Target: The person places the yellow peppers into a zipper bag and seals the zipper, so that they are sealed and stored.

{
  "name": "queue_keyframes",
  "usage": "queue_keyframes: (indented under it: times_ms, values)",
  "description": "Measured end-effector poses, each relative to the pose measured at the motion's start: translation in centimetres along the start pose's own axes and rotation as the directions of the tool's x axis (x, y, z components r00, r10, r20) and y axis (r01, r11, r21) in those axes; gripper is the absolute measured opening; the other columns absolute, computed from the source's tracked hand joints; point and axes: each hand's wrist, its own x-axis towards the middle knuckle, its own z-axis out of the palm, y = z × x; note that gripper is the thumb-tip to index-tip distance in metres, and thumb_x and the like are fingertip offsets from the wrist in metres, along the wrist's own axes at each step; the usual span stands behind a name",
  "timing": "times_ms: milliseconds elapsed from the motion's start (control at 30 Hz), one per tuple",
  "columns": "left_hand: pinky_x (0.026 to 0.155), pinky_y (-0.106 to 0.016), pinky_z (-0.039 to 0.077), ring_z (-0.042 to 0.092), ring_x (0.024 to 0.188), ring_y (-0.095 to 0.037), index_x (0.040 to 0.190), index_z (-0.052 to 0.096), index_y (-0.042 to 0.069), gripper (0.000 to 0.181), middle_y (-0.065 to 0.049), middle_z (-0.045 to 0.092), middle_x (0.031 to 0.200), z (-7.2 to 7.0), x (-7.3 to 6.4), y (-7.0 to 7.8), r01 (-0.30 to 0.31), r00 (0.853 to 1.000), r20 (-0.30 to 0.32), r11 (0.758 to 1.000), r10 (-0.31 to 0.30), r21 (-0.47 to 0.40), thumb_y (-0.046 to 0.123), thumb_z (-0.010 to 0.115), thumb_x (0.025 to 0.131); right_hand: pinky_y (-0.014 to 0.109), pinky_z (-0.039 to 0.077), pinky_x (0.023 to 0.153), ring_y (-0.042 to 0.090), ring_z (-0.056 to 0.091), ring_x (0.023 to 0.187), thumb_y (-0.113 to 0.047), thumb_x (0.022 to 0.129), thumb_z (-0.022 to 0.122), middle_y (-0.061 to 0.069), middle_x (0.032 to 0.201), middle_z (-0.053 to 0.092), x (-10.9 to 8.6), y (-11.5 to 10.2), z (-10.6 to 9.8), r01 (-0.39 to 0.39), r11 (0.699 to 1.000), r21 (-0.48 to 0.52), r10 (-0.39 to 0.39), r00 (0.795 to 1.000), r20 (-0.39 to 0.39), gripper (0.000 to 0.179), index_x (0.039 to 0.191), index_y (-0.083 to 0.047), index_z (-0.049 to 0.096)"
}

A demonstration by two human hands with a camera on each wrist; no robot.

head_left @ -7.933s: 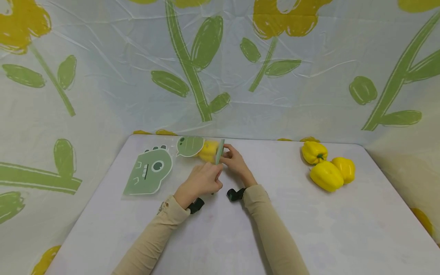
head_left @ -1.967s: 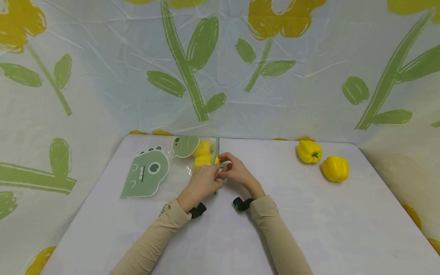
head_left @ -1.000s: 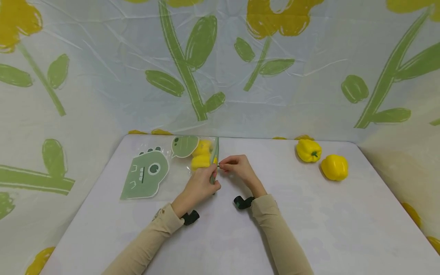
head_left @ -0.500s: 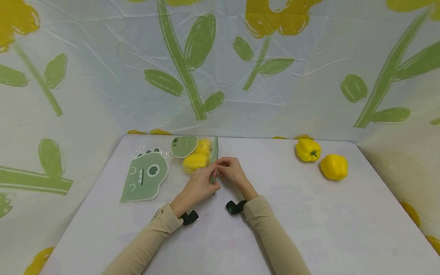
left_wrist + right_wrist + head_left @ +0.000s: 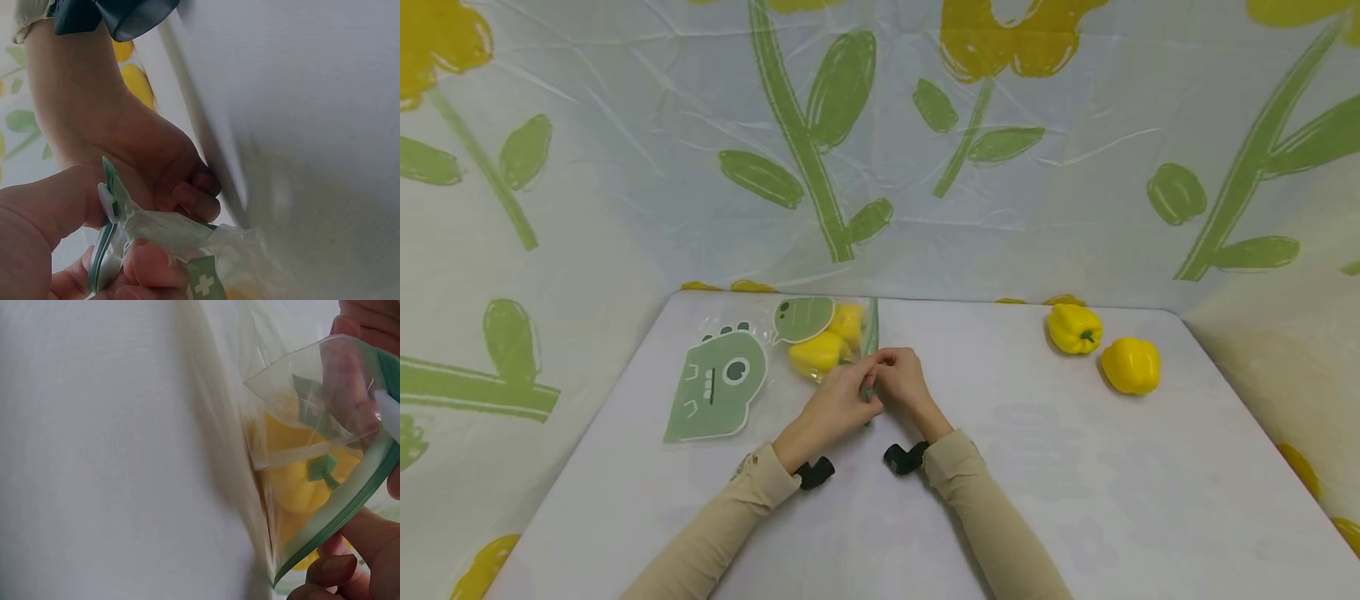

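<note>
A clear plastic zip bag with a green monster print lies flat on the left of the table. Two yellow bell peppers are inside, near the bag's green-edged mouth. My left hand pinches the mouth; in the left wrist view a white slider sits on the green zip strip beside its thumb. My right hand meets it there, and in the right wrist view its thumb and finger pinch the zip edge. Some fingertips are hidden behind the plastic.
Two more yellow bell peppers, one behind the other, rest at the table's right rear. A flower-print cloth hangs behind and at both sides. White table surface stretches in front and to the right.
One of three peppers on the right went into the bag. That pepper then slid left, deeper inside. My right hand has come left to the bag's mouth beside my left hand.
</note>
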Motion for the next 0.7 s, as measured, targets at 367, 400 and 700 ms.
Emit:
queue_keyframes:
  times_ms: [367,400,700]
  values:
    - [0.056,-0.025,0.035,0.044,0.062,-0.014,0.084,0.052,0.006,0.023,0.001,0.042,0.068,-0.4,0.1,0.1,-0.004,0.999,0.035,1.000,0.005,-0.019,0.000,0.069,0.070,0.023,0.032,0.050,0.012,0.042,0.054,-0.004,0.080,0.060,-0.002,0.058,0.056,0.6,0.1,-0.1,0.017,0.998,-0.061,-0.018,0.999,-0.027,0.014,0.073,-0.002,0.072]
    - [0.056,-0.025,0.035,0.044,0.062,-0.014,0.084,0.051,0.006,0.024,0.001,0.042,0.068,-0.4,0.1,0.1,-0.005,0.999,0.038,1.000,0.006,-0.024,0.000,0.070,0.070,0.023,0.033,0.051,0.012,0.043,0.055,-0.004,0.080,0.060,-0.002,0.058,0.056,0.6,0.0,-0.1,0.022,0.998,-0.066,-0.024,0.999,-0.023,0.014,0.073,-0.001,0.072]
    - [0.054,-0.024,0.034,0.044,0.058,-0.012,0.080,0.046,0.011,0.029,0.002,0.044,0.066,-0.4,0.0,-0.1,0.023,0.999,0.040,0.999,-0.021,-0.045,0.002,0.071,0.070,0.026,0.035,0.057,0.012,0.045,0.061,-0.018,0.092,0.067,0.003,0.065,0.058,1.7,-0.3,-3.5,0.032,0.998,-0.062,-0.026,0.996,0.090,0.021,0.084,0.000,0.074]
